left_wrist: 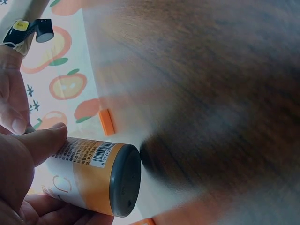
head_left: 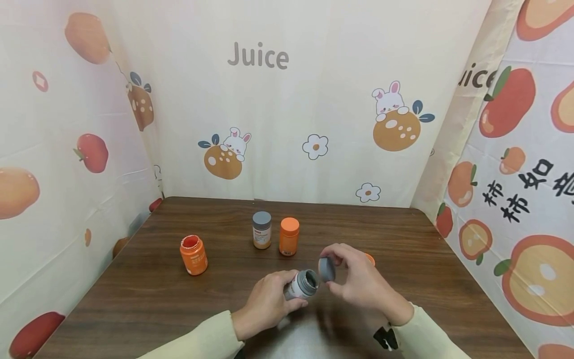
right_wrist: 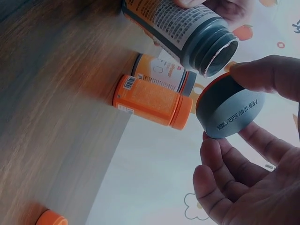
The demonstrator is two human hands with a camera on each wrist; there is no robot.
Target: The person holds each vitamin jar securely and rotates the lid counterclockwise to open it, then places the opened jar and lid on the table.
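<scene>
The left hand (head_left: 269,301) grips a grey bottle (head_left: 301,285) with a white and orange label, its uncapped mouth tilted toward the right hand. In the left wrist view the fingers wrap the bottle (left_wrist: 89,176), its dark base facing right. Pinched by the right hand (head_left: 360,279) is a grey cap (head_left: 327,269), held on edge just right of the bottle's mouth. The right wrist view has the cap (right_wrist: 229,108) between thumb and fingers, apart from the threaded neck (right_wrist: 211,49).
Beyond the hands stand a grey-capped bottle (head_left: 262,232) and an orange capped bottle (head_left: 289,238). An open orange bottle (head_left: 194,257) stands at the left. An orange cap (head_left: 370,259) lies partly behind the right hand. Printed curtains border the table (head_left: 134,299).
</scene>
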